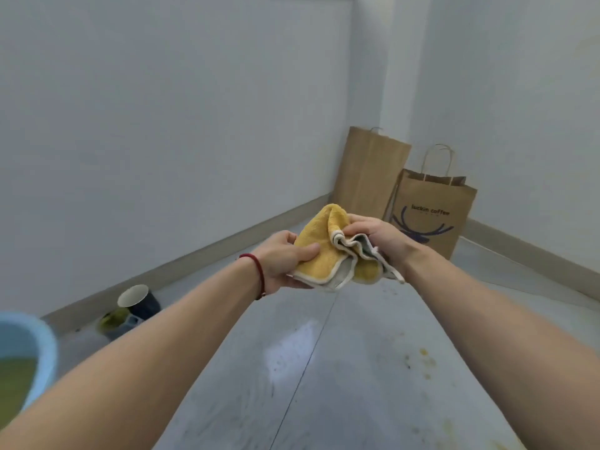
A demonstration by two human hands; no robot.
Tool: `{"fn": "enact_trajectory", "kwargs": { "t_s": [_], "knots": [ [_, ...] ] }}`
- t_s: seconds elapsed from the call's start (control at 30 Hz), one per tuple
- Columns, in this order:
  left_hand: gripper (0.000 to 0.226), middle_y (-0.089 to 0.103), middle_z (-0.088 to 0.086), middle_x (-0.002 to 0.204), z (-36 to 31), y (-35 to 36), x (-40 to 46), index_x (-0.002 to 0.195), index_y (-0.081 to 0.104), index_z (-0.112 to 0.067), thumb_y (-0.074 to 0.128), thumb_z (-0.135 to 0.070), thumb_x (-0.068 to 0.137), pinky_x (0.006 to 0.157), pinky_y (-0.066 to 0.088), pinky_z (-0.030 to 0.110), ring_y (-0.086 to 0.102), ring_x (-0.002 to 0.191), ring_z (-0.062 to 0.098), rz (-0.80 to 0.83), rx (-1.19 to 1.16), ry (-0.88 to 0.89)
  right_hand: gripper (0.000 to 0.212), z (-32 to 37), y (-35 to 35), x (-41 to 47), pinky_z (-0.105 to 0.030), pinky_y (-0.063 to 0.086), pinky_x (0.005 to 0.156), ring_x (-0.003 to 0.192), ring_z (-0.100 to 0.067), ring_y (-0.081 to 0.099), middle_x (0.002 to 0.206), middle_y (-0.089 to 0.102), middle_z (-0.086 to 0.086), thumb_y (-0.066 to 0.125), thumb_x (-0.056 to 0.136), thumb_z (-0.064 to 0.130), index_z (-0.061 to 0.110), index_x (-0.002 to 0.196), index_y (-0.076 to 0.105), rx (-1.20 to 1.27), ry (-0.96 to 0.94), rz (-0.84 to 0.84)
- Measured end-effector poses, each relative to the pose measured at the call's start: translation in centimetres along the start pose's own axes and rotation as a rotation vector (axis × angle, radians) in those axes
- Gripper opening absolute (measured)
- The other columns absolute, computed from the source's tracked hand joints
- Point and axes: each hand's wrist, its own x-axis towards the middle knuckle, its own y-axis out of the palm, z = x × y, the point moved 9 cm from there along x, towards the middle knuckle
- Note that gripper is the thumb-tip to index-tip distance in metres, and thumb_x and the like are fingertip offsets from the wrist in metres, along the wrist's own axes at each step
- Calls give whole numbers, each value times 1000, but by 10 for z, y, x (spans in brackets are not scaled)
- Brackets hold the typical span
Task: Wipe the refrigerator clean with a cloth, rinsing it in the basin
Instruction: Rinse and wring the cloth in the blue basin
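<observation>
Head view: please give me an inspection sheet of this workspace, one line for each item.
Surface: grey glossy surface with yellowish stains at the right.
Job's things: yellow terry cloth with pale edging, held up between both hands; light blue plastic basin at lower left, holding murky greenish water.
Clutter: dark paper cup lying on its side by the left wall; two brown paper bags standing in the corner.
Hands: left hand and right hand both grip the cloth.
Cables: nothing seen.
Surroundings: plain white walls.
</observation>
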Motion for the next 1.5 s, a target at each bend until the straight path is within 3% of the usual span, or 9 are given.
{"fn": "enact_trajectory", "kwargs": {
  "t_s": [0.2,0.57,0.8,0.9,1.0,1.17,1.27,1.4,1.5],
  "knots": [
    [17,62,7,86,38,-151,-72,102,49,-18,64,-13,100,49,51,25,60,66,16,-441,130,1,39,-26,96,58,-46,64,69,82,-28,73,103,76,-19,58,93,-11,12,122,73,-344,-7,236],
    [33,66,8,88,97,-358,-315,95,55,-19,66,11,88,64,60,33,66,78,22,-845,-149,-190,42,-25,409,58,-27,40,83,106,-20,60,111,68,4,82,81,21,25,121,68,-1071,-601,620],
    [39,62,13,96,232,-428,-390,111,58,-15,61,11,81,71,56,34,62,80,23,-1016,-220,-331,45,-110,569,35,-45,40,105,124,-28,46,121,55,-2,61,87,6,29,126,64,-1147,-733,736],
    [68,54,12,133,296,-433,-388,141,43,-19,80,-26,84,81,60,47,63,108,29,-827,-21,-693,52,-188,579,52,-57,28,114,135,-34,35,137,47,-9,52,92,6,30,136,61,-1656,-487,756],
    [99,26,6,164,314,-441,-377,159,20,-34,57,-80,80,96,54,55,42,140,39,-738,182,-838,47,-219,578,67,-67,27,115,144,-41,28,153,38,-13,49,99,37,34,145,54,-1684,-216,620],
    [87,17,22,165,337,-441,-347,163,5,-24,45,-65,97,117,33,51,31,147,41,-643,610,-971,82,-273,575,62,-71,17,120,156,-47,2,173,1,-11,44,95,76,46,163,9,-1773,88,733],
    [62,54,15,142,339,-443,-338,150,41,-15,48,-52,100,97,53,46,58,124,35,-719,785,-1021,80,-263,562,78,-71,32,111,151,-46,14,167,9,-14,59,97,60,35,161,19,-1925,62,516],
    [55,45,18,149,333,-428,-336,153,24,-21,38,-44,105,105,43,47,49,133,37,-957,311,-885,71,-275,568,68,-67,33,114,150,-54,14,167,2,-22,55,100,25,26,161,18,-1737,279,387],
    [64,45,17,153,353,-421,-314,154,28,-21,42,-52,101,110,45,45,53,131,37,-1057,-306,-714,49,-274,584,65,-48,48,109,125,-39,58,150,50,-26,46,106,24,4,150,44,-1220,398,348]
  ]
}}
